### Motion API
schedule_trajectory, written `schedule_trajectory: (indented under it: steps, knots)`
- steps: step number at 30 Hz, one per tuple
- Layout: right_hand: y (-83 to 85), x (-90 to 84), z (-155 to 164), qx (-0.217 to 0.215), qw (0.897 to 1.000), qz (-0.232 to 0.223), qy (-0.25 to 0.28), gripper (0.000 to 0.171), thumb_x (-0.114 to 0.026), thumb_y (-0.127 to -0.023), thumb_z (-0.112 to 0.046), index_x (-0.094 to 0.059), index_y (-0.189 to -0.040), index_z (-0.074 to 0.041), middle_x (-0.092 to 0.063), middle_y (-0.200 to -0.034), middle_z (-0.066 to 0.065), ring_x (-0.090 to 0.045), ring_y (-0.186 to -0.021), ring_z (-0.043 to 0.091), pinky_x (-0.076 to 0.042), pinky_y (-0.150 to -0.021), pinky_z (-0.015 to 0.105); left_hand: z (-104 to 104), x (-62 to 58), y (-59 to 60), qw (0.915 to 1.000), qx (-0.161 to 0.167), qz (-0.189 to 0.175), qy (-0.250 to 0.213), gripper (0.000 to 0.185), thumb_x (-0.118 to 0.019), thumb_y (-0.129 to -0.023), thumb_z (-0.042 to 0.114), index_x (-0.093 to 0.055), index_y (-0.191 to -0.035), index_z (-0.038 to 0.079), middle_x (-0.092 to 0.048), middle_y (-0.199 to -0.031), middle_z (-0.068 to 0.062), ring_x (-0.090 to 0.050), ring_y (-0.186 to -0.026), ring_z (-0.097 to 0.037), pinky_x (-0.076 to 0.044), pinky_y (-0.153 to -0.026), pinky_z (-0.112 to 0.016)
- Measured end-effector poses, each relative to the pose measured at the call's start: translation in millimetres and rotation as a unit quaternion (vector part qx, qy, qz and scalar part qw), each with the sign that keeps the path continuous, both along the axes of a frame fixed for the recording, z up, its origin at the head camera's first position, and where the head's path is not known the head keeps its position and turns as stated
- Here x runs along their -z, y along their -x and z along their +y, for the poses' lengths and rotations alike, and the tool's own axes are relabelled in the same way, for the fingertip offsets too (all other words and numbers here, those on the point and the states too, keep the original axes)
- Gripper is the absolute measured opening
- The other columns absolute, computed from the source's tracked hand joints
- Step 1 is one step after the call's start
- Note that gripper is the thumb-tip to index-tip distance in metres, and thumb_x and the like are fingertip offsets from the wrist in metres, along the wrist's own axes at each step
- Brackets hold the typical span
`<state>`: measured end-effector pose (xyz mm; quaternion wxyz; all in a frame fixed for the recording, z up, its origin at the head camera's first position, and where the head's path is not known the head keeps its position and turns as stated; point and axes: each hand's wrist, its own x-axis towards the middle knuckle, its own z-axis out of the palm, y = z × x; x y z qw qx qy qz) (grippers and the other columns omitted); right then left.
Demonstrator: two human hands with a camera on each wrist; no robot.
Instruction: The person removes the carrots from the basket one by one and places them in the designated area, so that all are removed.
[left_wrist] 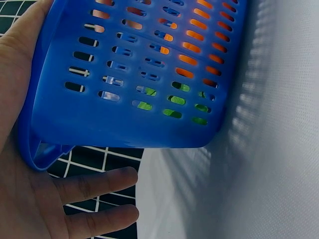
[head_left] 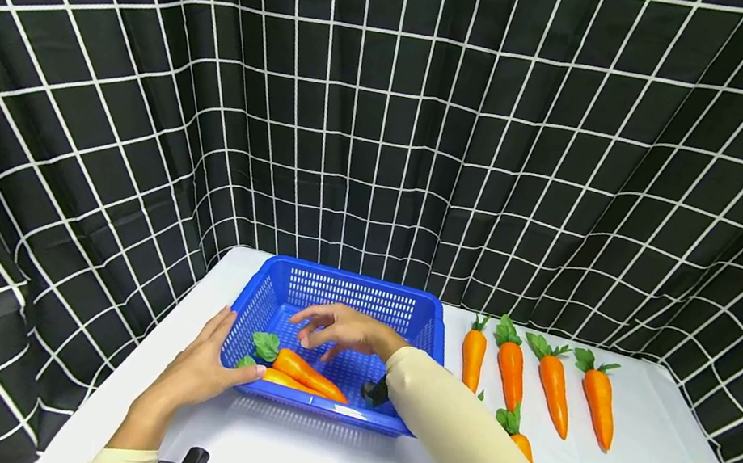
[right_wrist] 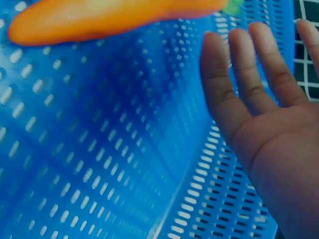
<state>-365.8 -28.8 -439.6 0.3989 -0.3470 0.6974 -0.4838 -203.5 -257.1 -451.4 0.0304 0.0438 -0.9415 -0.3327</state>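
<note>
A blue perforated basket (head_left: 364, 278) stands on the white table. Two orange carrots with green leaves lie inside along its front wall: one carrot (head_left: 310, 375) in plain sight, another carrot (head_left: 279, 378) partly hidden by the front rim. My left hand (head_left: 195, 368) rests against the basket's front left corner, thumb over the rim. In the left wrist view its lower fingers (left_wrist: 102, 185) stretch out straight past the basket. Over the basket's inside hovers my right hand (head_left: 349, 329), fingers loosely bent and holding nothing. In the right wrist view a carrot (right_wrist: 99, 21) lies apart from those fingers.
Right of the basket lie several carrots: a narrow carrot (head_left: 471, 359), a carrot (head_left: 511, 374), a carrot (head_left: 554, 395) and a carrot (head_left: 599, 407). Nearer, the right sleeve (head_left: 461, 443) partly covers another carrot (head_left: 523, 447). A black gridded curtain (head_left: 376, 117) surrounds the table.
</note>
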Motion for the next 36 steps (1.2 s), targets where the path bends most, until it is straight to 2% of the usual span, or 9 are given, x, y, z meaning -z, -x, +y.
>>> schedule_trajectory:
  steps: [2, 5, 11, 21, 26, 30, 36]
  knots:
    - [-2.9, 2.8, -0.8, -0.01, 1.0, -0.003, -0.025, 0.05, -0.068, -0.087, -0.01, -0.056, -0.135, -0.009, -0.055, -0.126, 0.025, -0.058, -0.108, 0.034, -0.053, -0.08, 0.053, 1.3, 0.7, 0.0, 1.0, 0.001, 0.0, -0.001, 0.114, -0.071, -0.075, 0.063, -0.015, -0.154, 0.003, -0.008, -0.16, -0.014, -0.023, -0.136, -0.047, -0.025, -0.102, -0.066]
    - [-7.0, 5.5, -2.2, -0.021, 0.998, -0.007, -0.058, 0.054, -0.07, -0.085, -0.011, -0.054, -0.137, -0.011, -0.056, -0.124, 0.016, -0.059, -0.104, 0.026, -0.054, -0.078, 0.051, 1.8, 1.3, 0.5, 1.0, 0.001, 0.001, 0.0, 0.116, -0.07, -0.073, 0.067, -0.015, -0.154, 0.003, -0.007, -0.159, -0.014, -0.023, -0.137, -0.047, -0.025, -0.102, -0.067]
    - [-11.2, 8.7, -3.7, -0.035, 0.994, -0.017, -0.101, 0.058, -0.071, -0.084, -0.013, -0.052, -0.139, -0.016, -0.057, -0.121, 0.007, -0.059, -0.105, 0.025, -0.054, -0.08, 0.048, 0.1, 0.9, 1.2, 1.0, 0.004, 0.0, 0.003, 0.117, -0.07, -0.073, 0.068, -0.014, -0.154, 0.004, -0.006, -0.16, -0.013, -0.023, -0.137, -0.046, -0.025, -0.102, -0.066]
    - [-9.9, 13.0, -1.1, -0.021, 0.995, -0.025, -0.092, 0.057, -0.071, -0.084, -0.006, -0.052, -0.138, -0.012, -0.061, -0.113, 0.011, -0.062, -0.098, 0.027, -0.055, -0.076, 0.046, 2.0, 0.4, 1.1, 1.0, -0.002, -0.008, 0.005, 0.119, -0.068, -0.072, 0.071, -0.015, -0.155, 0.005, -0.006, -0.16, -0.013, -0.022, -0.137, -0.047, -0.025, -0.102, -0.067]
    - [-10.7, 12.3, 0.4, -0.012, 0.993, -0.024, -0.115, 0.049, -0.071, -0.083, -0.002, -0.059, -0.129, -0.015, -0.065, -0.103, 0.011, -0.064, -0.086, 0.025, -0.056, -0.072, 0.045, 2.4, -0.7, 1.3, 1.0, -0.002, -0.003, 0.003, 0.116, -0.07, -0.074, 0.066, -0.015, -0.154, 0.005, -0.006, -0.16, -0.014, -0.021, -0.138, -0.047, -0.024, -0.102, -0.067]
    - [-12.3, 12.5, 0.7, -0.011, 0.99, -0.03, -0.135, 0.049, -0.074, -0.081, -0.002, -0.06, -0.126, -0.016, -0.066, -0.097, 0.013, -0.065, -0.077, 0.026, -0.057, -0.068, 0.044, 2.4, -1.1, 0.9, 1.0, -0.003, -0.004, 0.001, 0.115, -0.071, -0.074, 0.064, -0.014, -0.155, 0.005, -0.005, -0.16, -0.013, -0.02, -0.138, -0.047, -0.024, -0.102, -0.067]
    - [-12.2, 14.1, 0.3, -0.008, 0.989, -0.034, -0.147, 0.053, -0.076, -0.079, -0.003, -0.06, -0.127, -0.019, -0.067, -0.099, 0.013, -0.066, -0.077, 0.029, -0.057, -0.065, 0.045, 2.5, -0.9, -0.3, 0.9999, -0.005, -0.011, 0.005, 0.115, -0.07, -0.074, 0.066, -0.015, -0.155, 0.005, -0.006, -0.16, -0.013, -0.023, -0.136, -0.048, -0.026, -0.101, -0.067]
